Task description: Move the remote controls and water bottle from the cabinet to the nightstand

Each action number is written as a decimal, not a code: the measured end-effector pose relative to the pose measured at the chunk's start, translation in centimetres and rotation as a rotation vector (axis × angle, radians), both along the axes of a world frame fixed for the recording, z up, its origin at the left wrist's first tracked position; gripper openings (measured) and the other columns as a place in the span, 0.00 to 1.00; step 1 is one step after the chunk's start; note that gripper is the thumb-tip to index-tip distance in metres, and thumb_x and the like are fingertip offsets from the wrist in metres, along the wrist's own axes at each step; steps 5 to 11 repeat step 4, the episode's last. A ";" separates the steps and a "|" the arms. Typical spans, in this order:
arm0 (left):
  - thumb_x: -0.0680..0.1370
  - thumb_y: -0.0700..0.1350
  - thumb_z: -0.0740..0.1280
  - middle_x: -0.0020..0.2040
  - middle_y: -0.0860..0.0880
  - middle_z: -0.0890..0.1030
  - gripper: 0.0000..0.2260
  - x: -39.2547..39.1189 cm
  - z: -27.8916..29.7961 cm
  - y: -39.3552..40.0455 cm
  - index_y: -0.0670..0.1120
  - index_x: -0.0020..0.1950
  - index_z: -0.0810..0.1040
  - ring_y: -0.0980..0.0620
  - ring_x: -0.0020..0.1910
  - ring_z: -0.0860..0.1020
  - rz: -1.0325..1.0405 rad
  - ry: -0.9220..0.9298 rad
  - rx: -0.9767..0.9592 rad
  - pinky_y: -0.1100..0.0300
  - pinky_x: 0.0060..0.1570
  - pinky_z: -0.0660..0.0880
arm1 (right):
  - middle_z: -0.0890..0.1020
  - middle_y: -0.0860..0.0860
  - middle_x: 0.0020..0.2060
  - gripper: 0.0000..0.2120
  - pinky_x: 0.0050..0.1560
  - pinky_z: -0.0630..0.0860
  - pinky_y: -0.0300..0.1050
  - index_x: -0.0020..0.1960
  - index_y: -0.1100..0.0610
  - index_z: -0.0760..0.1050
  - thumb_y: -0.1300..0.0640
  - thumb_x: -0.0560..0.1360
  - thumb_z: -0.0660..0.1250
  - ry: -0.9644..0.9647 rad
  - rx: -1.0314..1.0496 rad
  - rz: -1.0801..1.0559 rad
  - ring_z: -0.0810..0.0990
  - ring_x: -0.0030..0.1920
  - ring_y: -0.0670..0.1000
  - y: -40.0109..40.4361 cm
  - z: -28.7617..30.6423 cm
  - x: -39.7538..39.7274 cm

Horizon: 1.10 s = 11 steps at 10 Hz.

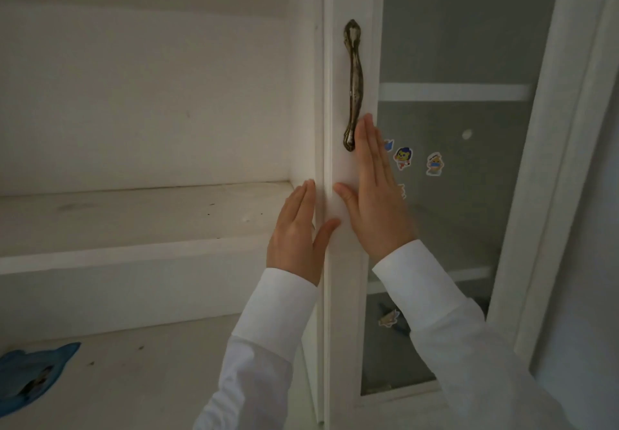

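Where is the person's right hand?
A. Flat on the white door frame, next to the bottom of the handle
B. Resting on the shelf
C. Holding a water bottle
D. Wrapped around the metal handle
A: the right hand lies flat with straight fingers on the white door frame, its fingertips beside the lower end of the metal handle, not curled round it.

White cabinet [345,195], glass door ajar
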<state>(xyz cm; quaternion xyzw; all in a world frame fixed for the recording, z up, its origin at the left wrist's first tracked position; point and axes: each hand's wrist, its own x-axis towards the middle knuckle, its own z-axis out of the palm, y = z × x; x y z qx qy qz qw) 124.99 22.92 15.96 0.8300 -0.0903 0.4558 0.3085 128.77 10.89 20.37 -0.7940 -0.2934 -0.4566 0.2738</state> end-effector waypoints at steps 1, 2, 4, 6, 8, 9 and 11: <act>0.76 0.50 0.66 0.69 0.44 0.72 0.25 -1.1 0.0 1.3 0.41 0.70 0.67 0.48 0.69 0.69 -0.032 -0.064 0.058 0.60 0.68 0.63 | 0.44 0.48 0.77 0.35 0.76 0.44 0.39 0.77 0.56 0.42 0.54 0.79 0.60 0.012 -0.016 0.015 0.43 0.77 0.46 -0.4 0.2 -0.9; 0.76 0.50 0.65 0.67 0.44 0.74 0.23 -2.5 0.0 2.8 0.42 0.69 0.69 0.48 0.67 0.70 -0.026 -0.121 0.122 0.59 0.68 0.65 | 0.47 0.48 0.78 0.33 0.72 0.43 0.30 0.77 0.55 0.44 0.50 0.80 0.58 0.043 -0.014 0.000 0.45 0.77 0.44 -0.8 0.2 -2.2; 0.76 0.50 0.62 0.66 0.44 0.74 0.22 -6.0 -1.3 6.1 0.42 0.68 0.70 0.46 0.67 0.71 0.000 -0.105 0.263 0.50 0.65 0.70 | 0.58 0.50 0.75 0.29 0.74 0.55 0.43 0.76 0.54 0.54 0.51 0.79 0.60 0.113 -0.030 -0.022 0.55 0.76 0.50 -1.8 -2.9 -5.4; 0.76 0.50 0.62 0.66 0.44 0.74 0.22 -6.0 -1.3 6.1 0.42 0.68 0.70 0.46 0.67 0.71 0.000 -0.105 0.263 0.50 0.65 0.70 | 0.58 0.50 0.75 0.29 0.74 0.55 0.43 0.76 0.54 0.54 0.51 0.79 0.60 0.113 -0.030 -0.022 0.55 0.76 0.50 -1.8 -2.9 -5.4; 0.76 0.50 0.62 0.66 0.44 0.74 0.22 -6.0 -1.3 6.1 0.42 0.68 0.70 0.46 0.67 0.71 0.000 -0.105 0.263 0.50 0.65 0.70 | 0.58 0.50 0.75 0.29 0.74 0.55 0.43 0.76 0.54 0.54 0.51 0.79 0.60 0.113 -0.030 -0.022 0.55 0.76 0.50 -1.8 -2.9 -5.4; 0.76 0.50 0.62 0.66 0.44 0.74 0.22 -6.0 -1.3 6.1 0.42 0.68 0.70 0.46 0.67 0.71 0.000 -0.105 0.263 0.50 0.65 0.70 | 0.58 0.50 0.75 0.29 0.74 0.55 0.43 0.76 0.54 0.54 0.51 0.79 0.60 0.113 -0.030 -0.022 0.55 0.76 0.50 -1.8 -2.9 -5.4; 0.76 0.50 0.62 0.66 0.44 0.74 0.22 -6.0 -1.3 6.1 0.42 0.68 0.70 0.46 0.67 0.71 0.000 -0.105 0.263 0.50 0.65 0.70 | 0.58 0.50 0.75 0.29 0.74 0.55 0.43 0.76 0.54 0.54 0.51 0.79 0.60 0.113 -0.030 -0.022 0.55 0.76 0.50 -1.8 -2.9 -5.4</act>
